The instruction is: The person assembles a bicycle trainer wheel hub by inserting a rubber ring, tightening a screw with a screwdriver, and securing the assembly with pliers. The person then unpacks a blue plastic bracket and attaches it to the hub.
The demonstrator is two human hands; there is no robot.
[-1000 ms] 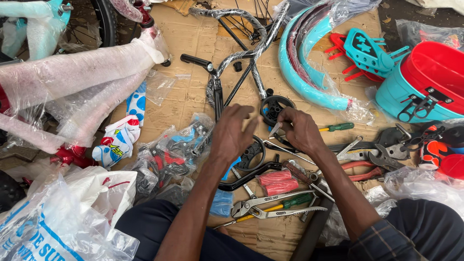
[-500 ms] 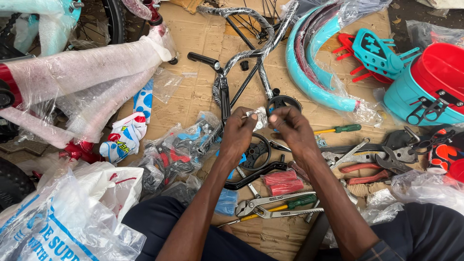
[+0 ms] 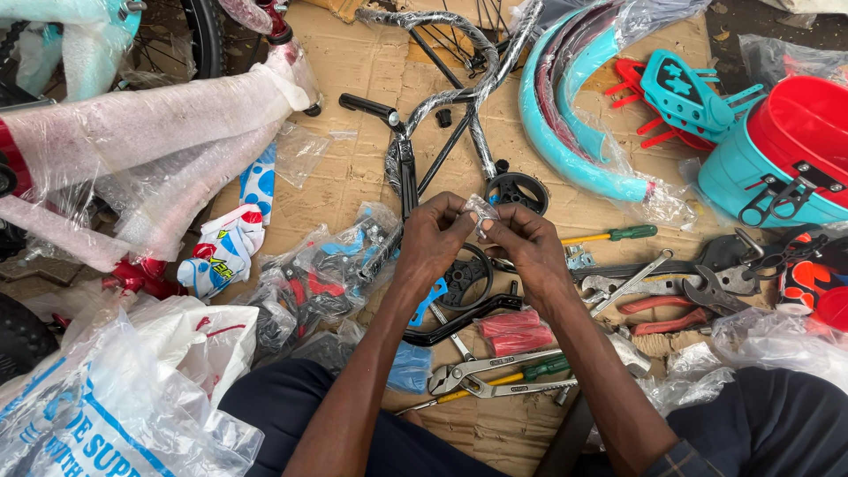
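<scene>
Both my hands meet over the cardboard floor, pinching a small clear plastic packet [image 3: 481, 212] between the fingertips. My left hand [image 3: 433, 240] grips its left side, my right hand [image 3: 521, 247] its right side. What the packet holds is too small to tell. Just below the hands lie a black chainring with crank arm [image 3: 464, 287], red handlebar grips [image 3: 514, 331] and grey pliers [image 3: 468, 371]. Behind the hands stands a wrapped black handlebar and stem [image 3: 415, 132].
A plastic-wrapped red bike frame [image 3: 132, 168] lies at left. Teal mudguards [image 3: 565, 132], a teal basket piece [image 3: 685, 93] and a red-and-teal tub [image 3: 795, 150] sit at right. Wrenches [image 3: 636, 283], a green-handled screwdriver [image 3: 609, 236] and bags of parts [image 3: 327, 265] lie around. A white sack [image 3: 97, 397] is near my knee.
My hands rose from the tools on the cardboard and came together, lifting the small clear packet and now pinching it from both sides.
</scene>
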